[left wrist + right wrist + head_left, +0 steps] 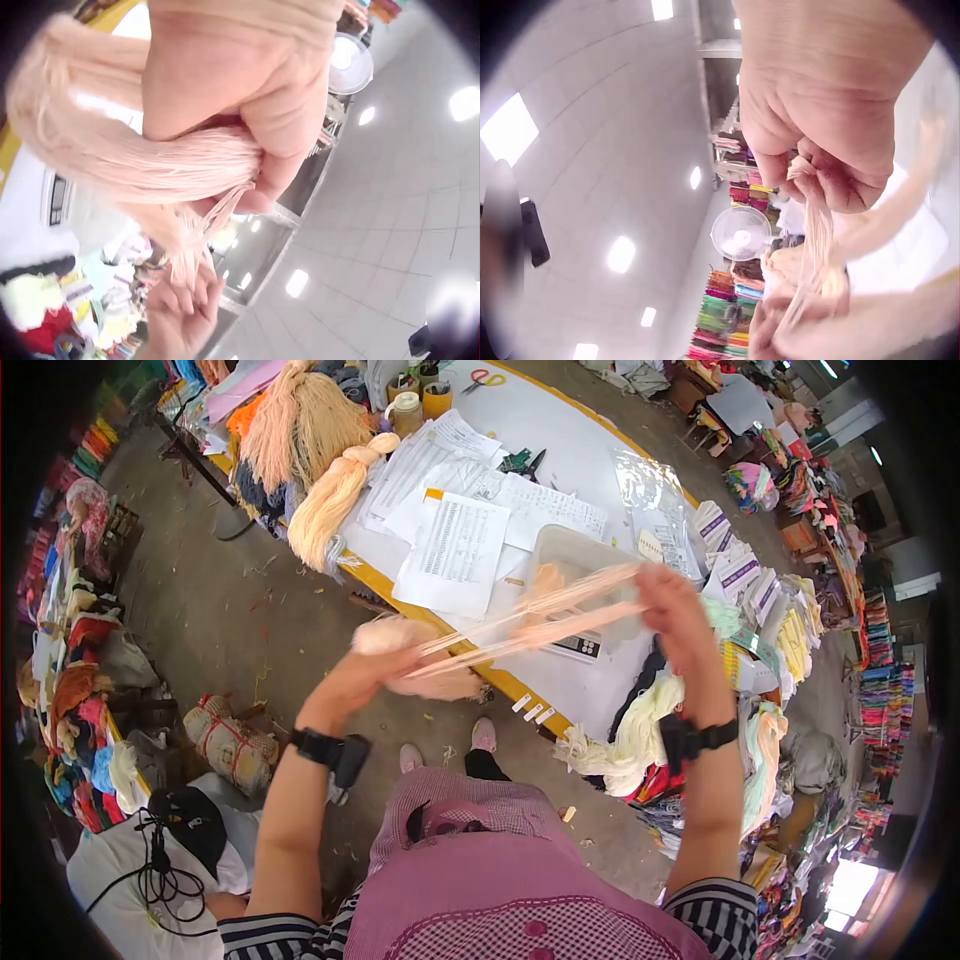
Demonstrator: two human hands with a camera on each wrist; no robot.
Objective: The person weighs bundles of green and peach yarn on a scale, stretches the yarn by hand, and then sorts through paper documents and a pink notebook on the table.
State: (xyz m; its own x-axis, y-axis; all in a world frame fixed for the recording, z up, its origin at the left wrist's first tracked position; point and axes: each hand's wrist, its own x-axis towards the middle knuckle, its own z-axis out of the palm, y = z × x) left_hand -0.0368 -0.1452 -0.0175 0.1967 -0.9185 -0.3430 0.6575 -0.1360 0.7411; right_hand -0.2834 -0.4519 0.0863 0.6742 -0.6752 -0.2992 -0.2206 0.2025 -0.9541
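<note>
A skein of pale peach yarn (545, 628) is stretched between my two hands over the table's near edge. My left hand (350, 678) grips its thick end, whose loose loop (67, 90) hangs beside the palm in the left wrist view. The right hand (680, 618) is higher and to the right, with its fingers curled round a thinner bunch of strands (817, 232). Beneath the strands, a clear plastic tub (556, 538) stands on a digital scale (592, 650). More peach yarn shows in the tub, partly hidden by the stretched strands.
Papers (455, 550) cover the table's middle, with green-handled snips (522, 463) and orange scissors (486, 378) farther back. A twisted peach hank (330, 505) hangs over the left edge. Cream yarn (640, 725) and labelled cards (740, 570) lie at the right.
</note>
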